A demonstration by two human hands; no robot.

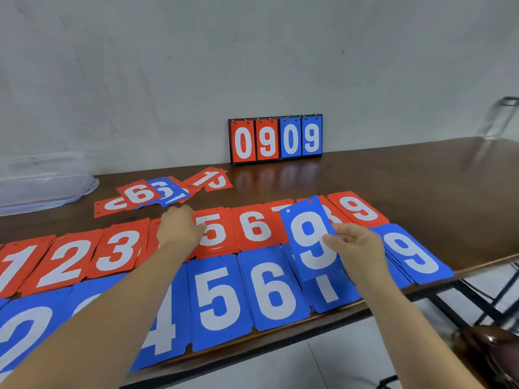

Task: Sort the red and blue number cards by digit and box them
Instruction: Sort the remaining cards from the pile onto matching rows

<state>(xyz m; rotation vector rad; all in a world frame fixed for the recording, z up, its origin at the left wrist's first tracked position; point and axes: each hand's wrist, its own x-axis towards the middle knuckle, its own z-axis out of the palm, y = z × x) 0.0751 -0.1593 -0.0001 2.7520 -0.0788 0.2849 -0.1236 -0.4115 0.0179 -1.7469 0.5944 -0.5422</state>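
Note:
A row of red number card piles (pixel 254 227) runs across the brown table, digits 1 to 9, with a row of blue piles (pixel 222 299) in front of it. My right hand (pixel 356 248) pinches a blue 9 card (pixel 310 238) raised above the blue 7 pile, left of the blue 9 pile (pixel 412 255). My left hand (pixel 179 227) rests palm down over the red 4 pile, fingers curled toward a loose heap of unsorted red and blue cards (pixel 157 193) behind the rows.
A flip scoreboard (pixel 275 139) reading 0909 stands against the wall at the back. A clear plastic box (pixel 42 181) sits at the far left. The table's front edge (pixel 309 318) runs close under the blue row; a dark stool (pixel 494 349) is at lower right.

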